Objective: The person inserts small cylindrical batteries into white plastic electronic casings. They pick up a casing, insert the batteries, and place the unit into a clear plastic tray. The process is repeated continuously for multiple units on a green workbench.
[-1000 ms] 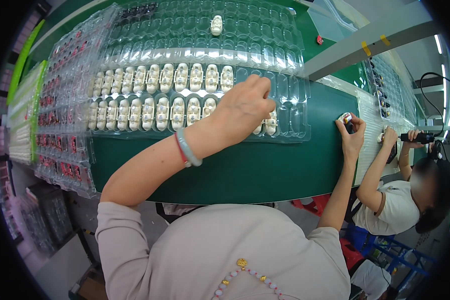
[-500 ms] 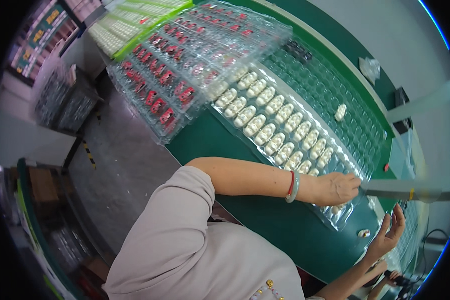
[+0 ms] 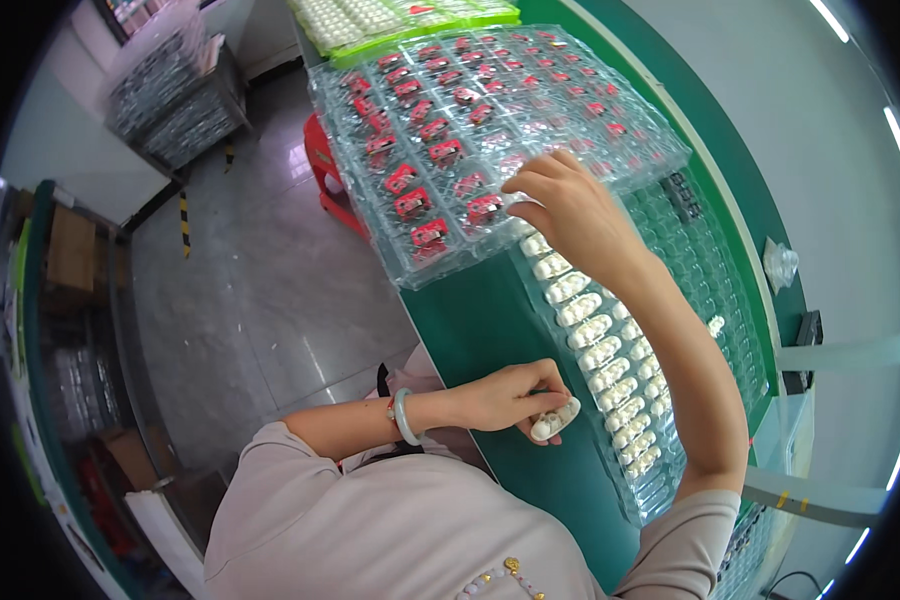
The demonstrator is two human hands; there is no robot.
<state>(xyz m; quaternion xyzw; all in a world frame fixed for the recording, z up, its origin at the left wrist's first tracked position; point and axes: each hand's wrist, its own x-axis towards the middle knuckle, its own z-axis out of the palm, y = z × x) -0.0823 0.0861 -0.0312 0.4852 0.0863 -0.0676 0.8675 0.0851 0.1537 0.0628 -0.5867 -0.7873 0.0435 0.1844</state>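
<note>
My left hand [image 3: 515,400] is closed on an off-white oval moulded piece [image 3: 557,418], held over the green tabletop in front of me. My right hand [image 3: 580,220] reaches out above the near right part of a stacked clear tray [image 3: 395,255] of small red parts. Its fingers are bent, with a gap between thumb and forefinger, and nothing shows in them. A small red-and-black part [image 3: 485,208] lies in the tray just left of those fingertips. Beneath my right forearm a clear blister tray [image 3: 630,505] holds rows of similar off-white pieces; the forearm hides some.
Behind the red parts stands a bright green tray [image 3: 370,52] of white pieces. To the right lies a large clear tray [image 3: 705,265] with dark parts at its far end. A red stool [image 3: 335,185] is beyond the table's left edge. A crumpled plastic bag [image 3: 781,262] lies farther right.
My left hand has drawn back from the blister tray's near end and now holds an off-white piece. My right hand has swung from the lower right up to the red parts. The view has shifted.
</note>
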